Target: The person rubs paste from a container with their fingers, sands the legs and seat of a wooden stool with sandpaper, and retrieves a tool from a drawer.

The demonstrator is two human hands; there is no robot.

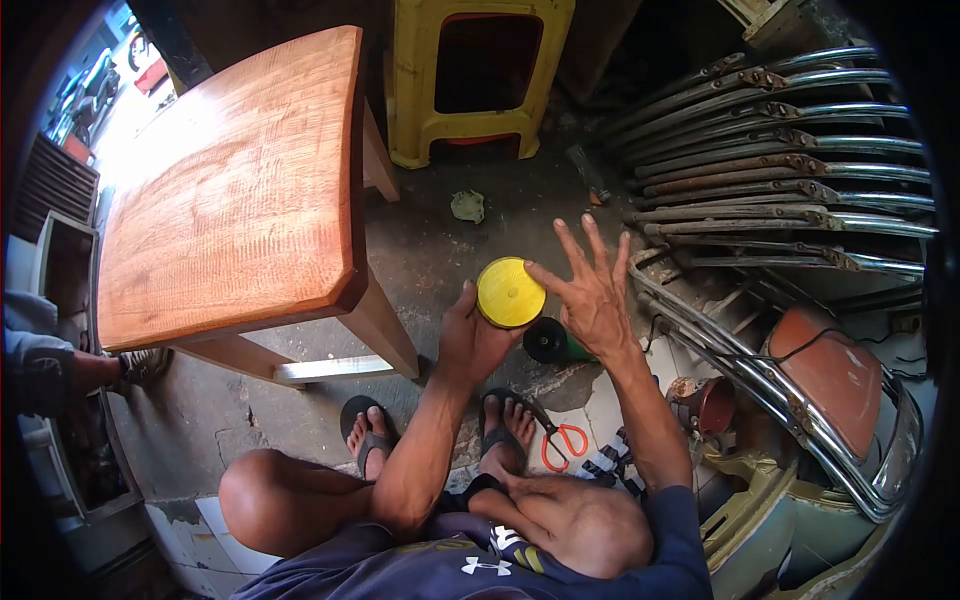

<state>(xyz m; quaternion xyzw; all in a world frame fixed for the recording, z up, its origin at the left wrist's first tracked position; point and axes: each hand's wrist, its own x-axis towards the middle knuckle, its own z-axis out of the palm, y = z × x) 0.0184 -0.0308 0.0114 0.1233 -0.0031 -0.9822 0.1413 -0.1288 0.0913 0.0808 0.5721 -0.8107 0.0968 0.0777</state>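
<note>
My left hand point(471, 345) holds a round yellow disc point(511, 292), which looks like a sanding disc, face up. Its fingers are mostly hidden beneath the disc. At the disc's right edge is my right hand point(596, 295), with its fingers spread and one fingertip touching or nearly touching the rim. Below and between the hands, a black round pad point(545, 341) with a green body partly shows on the floor; it looks like a power tool, partly covered by my right hand.
A wooden stool point(235, 180) stands at left, a yellow plastic stool point(412, 90) behind. Metal chair frames point(800, 165) are stacked at right. Orange-handled scissors point(563, 446) lie near my right foot, beside a rusty can point(708, 405). Another person's leg point(85, 370) shows at far left.
</note>
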